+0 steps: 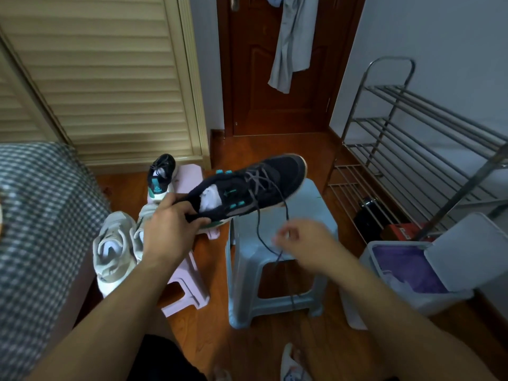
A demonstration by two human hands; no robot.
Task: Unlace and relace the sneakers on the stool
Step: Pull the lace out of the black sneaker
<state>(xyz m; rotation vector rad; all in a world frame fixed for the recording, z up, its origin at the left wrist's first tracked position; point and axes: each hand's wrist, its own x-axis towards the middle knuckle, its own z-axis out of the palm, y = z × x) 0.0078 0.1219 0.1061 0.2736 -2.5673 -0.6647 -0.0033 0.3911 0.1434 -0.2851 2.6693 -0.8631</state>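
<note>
My left hand (171, 225) grips the heel collar of a black sneaker with teal accents (247, 185), held in the air above the pale blue stool (277, 259). Its grey lace (258, 224) is partly loose and hangs down in front of the stool. My right hand (299, 243) pinches one lace end just below the shoe; the hand is blurred. The matching black sneaker (160, 174) stands on the pink stool (189, 180) behind. A pair of light grey sneakers (115, 248) lies on the pink stool to the left.
A bed with a checked cover (41, 229) fills the left. A metal shoe rack (417, 160) stands at the right, with a white bin (428, 270) in front of it. A wooden door (275, 64) and a louvred wardrobe (104, 78) lie ahead.
</note>
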